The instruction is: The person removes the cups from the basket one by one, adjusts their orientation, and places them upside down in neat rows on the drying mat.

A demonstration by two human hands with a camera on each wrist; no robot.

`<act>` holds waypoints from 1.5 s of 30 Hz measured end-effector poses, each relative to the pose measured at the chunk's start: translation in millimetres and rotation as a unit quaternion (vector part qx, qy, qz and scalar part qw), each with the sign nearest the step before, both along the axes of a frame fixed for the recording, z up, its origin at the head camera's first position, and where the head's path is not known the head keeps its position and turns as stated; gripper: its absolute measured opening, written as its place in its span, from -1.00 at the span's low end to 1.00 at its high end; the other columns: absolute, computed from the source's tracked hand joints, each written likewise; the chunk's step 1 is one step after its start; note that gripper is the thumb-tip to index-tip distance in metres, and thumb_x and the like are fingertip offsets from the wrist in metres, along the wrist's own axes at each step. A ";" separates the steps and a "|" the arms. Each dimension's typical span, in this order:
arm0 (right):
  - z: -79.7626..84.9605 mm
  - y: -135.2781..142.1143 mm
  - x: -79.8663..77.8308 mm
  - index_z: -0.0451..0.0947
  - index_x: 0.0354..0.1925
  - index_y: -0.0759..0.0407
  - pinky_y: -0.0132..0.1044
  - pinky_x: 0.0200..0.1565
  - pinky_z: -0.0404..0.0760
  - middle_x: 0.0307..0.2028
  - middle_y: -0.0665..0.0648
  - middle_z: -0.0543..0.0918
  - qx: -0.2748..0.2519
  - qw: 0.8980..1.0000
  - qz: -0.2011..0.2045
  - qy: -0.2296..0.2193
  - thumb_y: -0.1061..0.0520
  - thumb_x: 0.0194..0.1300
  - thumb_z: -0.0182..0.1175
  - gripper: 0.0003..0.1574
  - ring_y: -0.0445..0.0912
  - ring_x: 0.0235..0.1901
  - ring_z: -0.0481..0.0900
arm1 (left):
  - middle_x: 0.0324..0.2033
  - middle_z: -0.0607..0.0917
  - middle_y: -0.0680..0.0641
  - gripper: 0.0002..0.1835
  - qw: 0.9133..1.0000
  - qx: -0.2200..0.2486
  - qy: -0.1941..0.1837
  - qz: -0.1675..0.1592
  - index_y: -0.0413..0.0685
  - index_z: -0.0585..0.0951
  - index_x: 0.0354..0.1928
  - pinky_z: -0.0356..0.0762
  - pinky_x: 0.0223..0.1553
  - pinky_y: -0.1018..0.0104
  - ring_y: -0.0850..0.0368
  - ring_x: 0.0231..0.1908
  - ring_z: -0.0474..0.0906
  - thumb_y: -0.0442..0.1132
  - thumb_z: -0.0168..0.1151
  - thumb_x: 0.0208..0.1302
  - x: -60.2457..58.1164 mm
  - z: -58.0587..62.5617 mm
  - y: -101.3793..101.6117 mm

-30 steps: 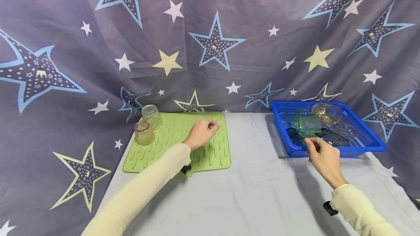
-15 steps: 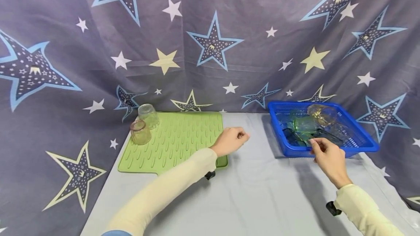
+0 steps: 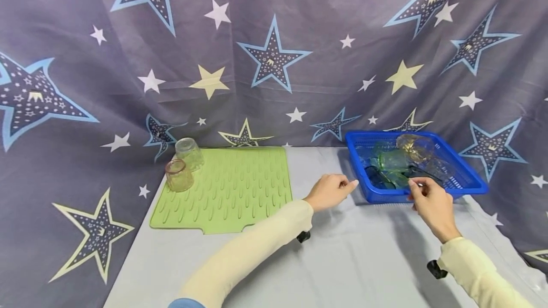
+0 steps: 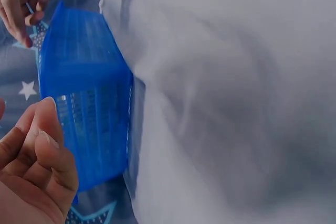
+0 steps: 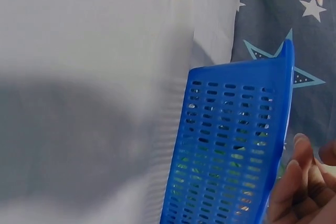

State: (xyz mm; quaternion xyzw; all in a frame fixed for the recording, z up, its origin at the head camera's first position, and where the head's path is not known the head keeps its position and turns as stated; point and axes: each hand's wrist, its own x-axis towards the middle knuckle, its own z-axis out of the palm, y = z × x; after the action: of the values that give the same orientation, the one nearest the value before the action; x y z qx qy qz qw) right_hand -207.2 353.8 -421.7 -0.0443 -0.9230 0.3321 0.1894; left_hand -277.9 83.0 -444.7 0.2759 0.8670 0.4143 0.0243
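Note:
My left hand [image 3: 331, 191] is empty, its fingers loosely curled, just left of the blue plastic basket [image 3: 372, 195]. In the left wrist view the fingers [image 4: 50, 148] overlap the basket's side. My right hand [image 3: 432, 208] hovers at the basket's near rim, thumb and forefinger close together with nothing visible between them; the right wrist view shows its loosely bent fingers [image 5: 299, 182] beside the rim. Inside the basket lie a green glass cup [image 3: 393, 160], an amber-tinted glass [image 3: 414, 147] and dark-edged clear pieces partly hidden by the rim.
A green ridged drying mat [image 3: 231, 184] lies on the white-covered table [image 3: 342, 260] to the left. Two upside-down glasses stand on its left edge: a pinkish-amber one [image 3: 180, 177] and a clear one [image 3: 190, 155]. A star-patterned curtain [image 3: 325, 75] hangs behind.
My left hand has moved right, from over the green mat to beside the basket. My right hand has stayed at the basket's near rim. The view has shifted slightly to the right.

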 end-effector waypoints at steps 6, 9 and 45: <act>0.0 1.6 -6.7 0.55 0.15 0.34 -0.28 -0.47 0.52 -0.44 0.24 0.73 0.003 1.000 0.006 -0.004 -0.11 0.64 -0.03 -0.44 -0.09 -0.64 0.61 | -0.64 0.60 0.10 -0.46 1.000 0.009 -0.020 0.009 0.10 0.66 -0.38 0.46 -0.49 0.34 0.21 -0.65 0.48 0.27 -0.06 0.58 -1.3 -3.9 18.7; 1.1 3.8 -11.0 0.55 0.12 0.36 0.02 0.07 0.42 -0.46 0.23 0.72 0.001 1.000 0.013 -0.001 -0.11 0.65 -0.03 -0.44 -0.08 -0.65 0.60 | -0.60 0.63 0.13 -0.44 0.999 0.003 -0.042 0.023 0.08 0.71 -0.31 0.50 -0.46 0.33 0.24 -0.61 0.53 0.28 -0.08 0.58 -1.0 -6.0 26.4; 58.8 47.4 -128.2 0.73 -0.23 0.47 0.21 -0.11 0.56 -0.63 0.13 0.71 0.060 0.987 -0.054 -0.138 -0.20 0.55 0.02 -0.25 0.30 -0.28 0.63 | -0.60 0.72 0.10 -0.45 0.980 -0.040 -0.146 0.130 0.11 0.76 -0.48 0.43 -0.47 0.29 0.18 -0.63 0.58 0.26 0.05 0.52 12.2 2.2 62.7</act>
State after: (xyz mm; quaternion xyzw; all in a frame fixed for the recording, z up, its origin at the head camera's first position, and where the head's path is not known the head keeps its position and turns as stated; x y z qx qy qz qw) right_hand -335.4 401.2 -362.9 -0.1283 -0.9547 0.2559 0.0808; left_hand -265.7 145.8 -442.5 0.0964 0.8984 0.4148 0.1076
